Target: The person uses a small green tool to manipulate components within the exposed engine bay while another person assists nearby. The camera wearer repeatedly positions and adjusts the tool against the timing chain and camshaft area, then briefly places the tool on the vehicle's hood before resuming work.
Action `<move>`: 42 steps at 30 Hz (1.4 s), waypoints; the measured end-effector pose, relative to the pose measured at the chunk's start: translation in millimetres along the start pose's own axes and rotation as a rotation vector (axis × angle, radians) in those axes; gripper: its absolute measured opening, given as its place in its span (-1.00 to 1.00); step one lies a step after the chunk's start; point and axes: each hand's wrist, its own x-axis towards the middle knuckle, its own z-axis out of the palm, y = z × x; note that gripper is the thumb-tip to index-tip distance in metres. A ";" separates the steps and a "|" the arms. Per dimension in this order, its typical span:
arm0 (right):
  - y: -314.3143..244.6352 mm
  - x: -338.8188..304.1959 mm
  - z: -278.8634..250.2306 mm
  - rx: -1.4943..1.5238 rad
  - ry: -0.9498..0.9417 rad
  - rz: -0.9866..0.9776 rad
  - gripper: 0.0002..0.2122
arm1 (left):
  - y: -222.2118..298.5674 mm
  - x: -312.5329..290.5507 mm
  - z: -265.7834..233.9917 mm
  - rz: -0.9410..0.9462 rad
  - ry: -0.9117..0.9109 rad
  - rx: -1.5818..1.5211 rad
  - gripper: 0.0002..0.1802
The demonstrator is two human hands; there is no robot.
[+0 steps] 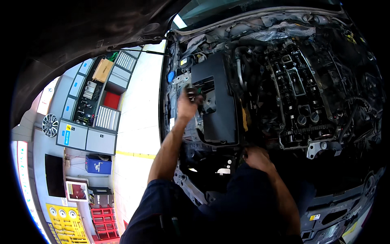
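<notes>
My left hand [188, 106] is over the left side of the engine bay, beside the black plastic cover [220, 124] with a cut-out. Its fingers curl around something dark that I cannot make out, with a bit of green near it. Down at the cover's front right corner, my right hand [258, 157] reaches into the dark gap between that cover and the engine; its fingertips are hidden in shadow. Right of both hands lies the opened engine [298, 93], its camshafts and timing chain [305, 131] exposed.
The raised hood [93, 36] hangs over the upper left, held by a thin strut [156, 53]. A blue cap [171, 76] sits at the left fender. Farther left stand grey tool cabinets [101, 140], a blue box [98, 164], a red rack [105, 223] and a yellow tool board [67, 225].
</notes>
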 end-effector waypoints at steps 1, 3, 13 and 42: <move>3.6 -0.3 -7.2 -0.023 0.034 -0.002 -0.79 | 1.4 15.2 -16.4 -0.090 0.031 0.154 -0.51; -6.2 -1.1 6.7 -0.010 0.033 -0.038 -0.81 | -58.0 34.2 -101.9 -0.103 0.149 0.453 -0.53; -8.3 12.2 24.4 0.038 -0.032 -0.011 -0.84 | -147.5 109.2 -383.8 -0.260 0.188 0.975 -0.43; -37.4 21.9 -23.5 0.018 -0.021 0.131 -0.73 | 44.5 27.4 -54.8 0.117 -0.155 0.011 -0.38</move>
